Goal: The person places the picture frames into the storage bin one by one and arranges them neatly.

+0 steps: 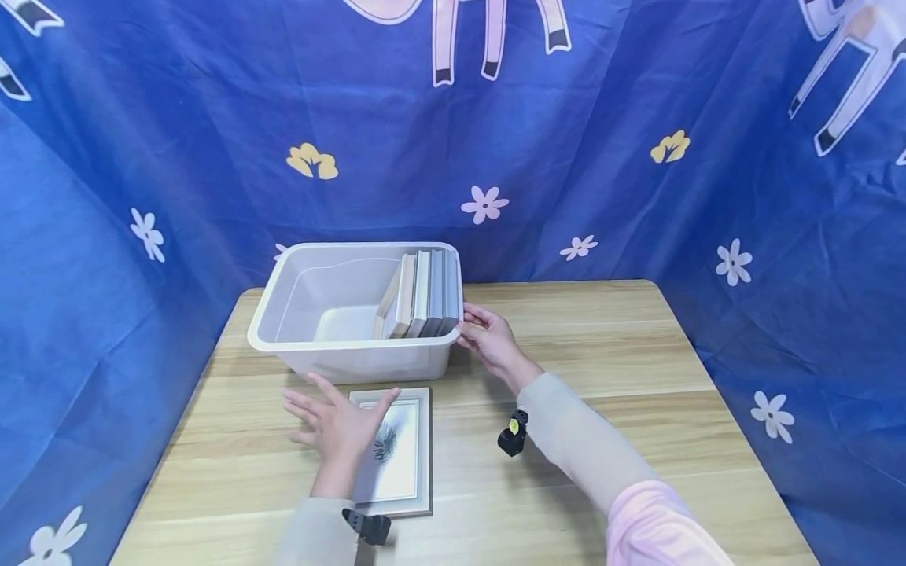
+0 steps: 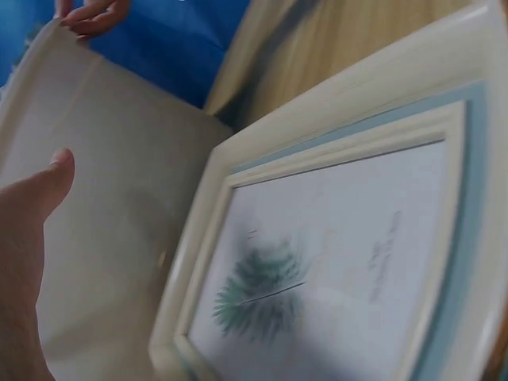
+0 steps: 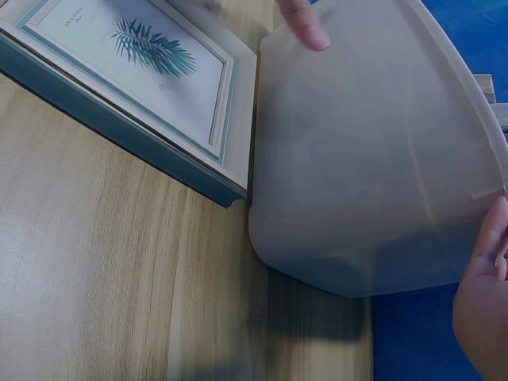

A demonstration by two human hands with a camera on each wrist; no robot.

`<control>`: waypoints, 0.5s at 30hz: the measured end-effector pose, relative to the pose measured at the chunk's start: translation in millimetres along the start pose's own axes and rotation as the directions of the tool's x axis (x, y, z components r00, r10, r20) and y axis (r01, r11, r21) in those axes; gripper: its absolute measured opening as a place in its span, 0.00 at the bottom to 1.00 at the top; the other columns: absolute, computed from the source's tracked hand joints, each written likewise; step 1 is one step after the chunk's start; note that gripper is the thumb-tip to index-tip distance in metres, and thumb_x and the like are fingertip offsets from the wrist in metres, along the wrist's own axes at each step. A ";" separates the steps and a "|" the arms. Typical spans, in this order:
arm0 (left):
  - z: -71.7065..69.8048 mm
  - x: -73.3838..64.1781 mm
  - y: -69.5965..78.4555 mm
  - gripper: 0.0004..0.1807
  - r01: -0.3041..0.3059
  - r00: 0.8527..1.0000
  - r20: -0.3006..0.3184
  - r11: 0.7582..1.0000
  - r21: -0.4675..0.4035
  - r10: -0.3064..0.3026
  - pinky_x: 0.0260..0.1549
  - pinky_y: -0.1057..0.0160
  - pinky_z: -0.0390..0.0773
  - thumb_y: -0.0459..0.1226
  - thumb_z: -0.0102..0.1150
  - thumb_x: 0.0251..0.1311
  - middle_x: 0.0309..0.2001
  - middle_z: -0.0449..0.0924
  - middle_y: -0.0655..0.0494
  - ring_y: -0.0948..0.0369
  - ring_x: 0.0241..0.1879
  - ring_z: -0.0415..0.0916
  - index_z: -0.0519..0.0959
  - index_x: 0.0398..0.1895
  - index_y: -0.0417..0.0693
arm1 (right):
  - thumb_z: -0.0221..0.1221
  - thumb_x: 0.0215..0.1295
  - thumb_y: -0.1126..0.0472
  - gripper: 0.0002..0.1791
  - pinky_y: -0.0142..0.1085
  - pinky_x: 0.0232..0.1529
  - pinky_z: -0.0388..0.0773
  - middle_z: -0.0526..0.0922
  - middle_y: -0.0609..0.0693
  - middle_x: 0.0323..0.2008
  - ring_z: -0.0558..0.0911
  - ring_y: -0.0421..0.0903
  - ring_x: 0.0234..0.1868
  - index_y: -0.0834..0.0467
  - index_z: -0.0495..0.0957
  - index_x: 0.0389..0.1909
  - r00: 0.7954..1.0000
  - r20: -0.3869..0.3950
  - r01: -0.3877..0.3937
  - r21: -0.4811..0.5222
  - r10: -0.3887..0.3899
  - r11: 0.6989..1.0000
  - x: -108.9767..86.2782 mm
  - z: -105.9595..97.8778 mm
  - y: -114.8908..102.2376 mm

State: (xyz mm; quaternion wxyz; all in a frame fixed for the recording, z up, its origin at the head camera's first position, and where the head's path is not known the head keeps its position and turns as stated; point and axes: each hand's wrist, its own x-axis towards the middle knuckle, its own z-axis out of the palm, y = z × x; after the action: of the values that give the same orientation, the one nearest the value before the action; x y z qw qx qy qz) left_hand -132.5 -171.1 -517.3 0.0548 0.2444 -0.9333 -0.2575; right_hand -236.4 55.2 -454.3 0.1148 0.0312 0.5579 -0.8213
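A white plastic bin stands on the table, with several picture frames upright on edge at its right end. My right hand grips the rim at the bin's right front corner. In the right wrist view its thumb lies along the outer wall. My left hand hovers with spread fingers by the bin's front wall, over the left part of a picture frame. That frame lies face up in front of the bin, showing a green palm leaf print and a cream and blue-grey border.
The wooden table runs up to a blue patterned cloth hanging behind and at both sides. Small black cameras are strapped at the left wrist and the right wrist. The bin's left half shows its bare floor.
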 end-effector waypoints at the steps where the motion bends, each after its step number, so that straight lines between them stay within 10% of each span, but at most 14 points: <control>1: 2.3 -1.1 0.8 0.80 0.003 1.000 0.007 1.000 0.007 -0.003 0.52 0.21 0.25 0.81 0.51 0.31 0.64 0.06 0.31 0.37 0.64 0.08 0.20 0.71 0.42 | 0.53 0.62 0.80 0.28 0.23 0.30 0.80 0.71 0.52 0.42 0.78 0.38 0.29 0.71 0.64 0.64 1.000 -0.001 -0.002 0.002 0.002 1.000 0.0 0.0 0.0; 15: 32.5 -13.5 19.4 0.80 0.011 0.997 0.078 0.997 0.080 -0.017 0.50 0.19 0.28 0.80 0.53 0.30 0.66 0.18 0.21 0.29 0.65 0.18 0.28 0.73 0.37 | 0.52 0.62 0.80 0.27 0.24 0.31 0.81 0.71 0.52 0.43 0.78 0.38 0.29 0.70 0.64 0.64 1.000 0.001 -0.002 0.013 0.002 1.000 0.2 -0.6 1.6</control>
State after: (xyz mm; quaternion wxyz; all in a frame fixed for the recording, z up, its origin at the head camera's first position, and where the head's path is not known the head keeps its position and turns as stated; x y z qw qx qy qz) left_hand -136.4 -135.3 -535.2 0.0066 0.2426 -0.9425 -0.2298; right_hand -236.3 55.1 -456.0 0.1156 0.0320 0.5524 -0.8249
